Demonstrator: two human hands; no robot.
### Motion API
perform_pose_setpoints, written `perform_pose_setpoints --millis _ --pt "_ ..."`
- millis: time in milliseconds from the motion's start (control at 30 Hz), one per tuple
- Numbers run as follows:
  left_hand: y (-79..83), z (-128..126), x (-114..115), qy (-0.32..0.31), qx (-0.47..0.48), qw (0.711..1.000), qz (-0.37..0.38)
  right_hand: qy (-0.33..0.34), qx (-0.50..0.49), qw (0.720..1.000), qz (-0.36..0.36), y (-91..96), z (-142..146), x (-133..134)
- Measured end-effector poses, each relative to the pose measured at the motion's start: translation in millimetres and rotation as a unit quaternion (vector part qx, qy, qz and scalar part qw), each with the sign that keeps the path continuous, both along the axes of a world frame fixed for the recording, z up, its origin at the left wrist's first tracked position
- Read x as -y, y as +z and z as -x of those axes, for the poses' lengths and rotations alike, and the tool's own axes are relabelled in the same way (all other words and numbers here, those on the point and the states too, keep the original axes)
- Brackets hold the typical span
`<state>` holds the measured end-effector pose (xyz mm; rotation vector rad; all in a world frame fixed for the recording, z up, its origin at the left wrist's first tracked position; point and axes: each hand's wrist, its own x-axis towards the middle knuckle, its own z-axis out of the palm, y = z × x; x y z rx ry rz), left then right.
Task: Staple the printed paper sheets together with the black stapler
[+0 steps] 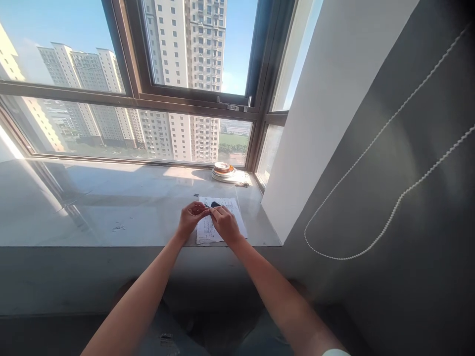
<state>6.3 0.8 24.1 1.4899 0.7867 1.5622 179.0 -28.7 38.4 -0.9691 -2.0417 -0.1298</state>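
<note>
Though between left hand [192, 216] and right hand [225, 222], small item [208, 206] indistinct

Window [166, 105]: brown frame, several panes, metal latch [233, 107] on the crossbar. View: pale high-rise towers [207, 44], green field [233, 140], blue sky [55, 20]. Windowsill [163, 217]: pale, glossy, streaked with sunlight at left. Side wall [326, 113]: white, adjoining dark grey wall [408, 272]. Beaded cord [341, 258]: white, hanging in a loop.
</note>
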Motion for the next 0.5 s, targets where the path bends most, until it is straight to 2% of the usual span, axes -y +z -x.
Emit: perform_pose_setpoints --millis 100,167,233,300,400,467,500 --pt "2.8 -1 4 -0.022 0.002 1.0 0.007 -0.018 -0.06 0.998 0.009 10.0 -15 -11" --pt "3.4 0 4 0.0 0.015 1.0 0.009 -0.078 -0.141 0.986 0.032 16.3 -38 -27" --pt "1.8 4 -1 0.068 0.027 0.997 0.015 -0.151 -0.21 0.963 0.077 17.8 -67 -49" --pt "-1.0 13 -16 0.158 0.016 0.987 0.03 -0.227 -0.234 0.935 0.143 12.2 -97 -72" --pt "-4.9 31 -52 0.277 -0.09 0.955 0.047 -0.297 -0.2 0.903 0.236 -5.6 -126 -98" --pt "-7.0 44 -78 0.312 -0.212 0.926 0.016 -0.3 -0.179 0.9 0.26 -17.2 -132 -110" --pt "-8.4 48 -90 0.31 -0.267 0.913 -0.005 -0.296 -0.175 0.902 0.262 -21.4 -133 -114"
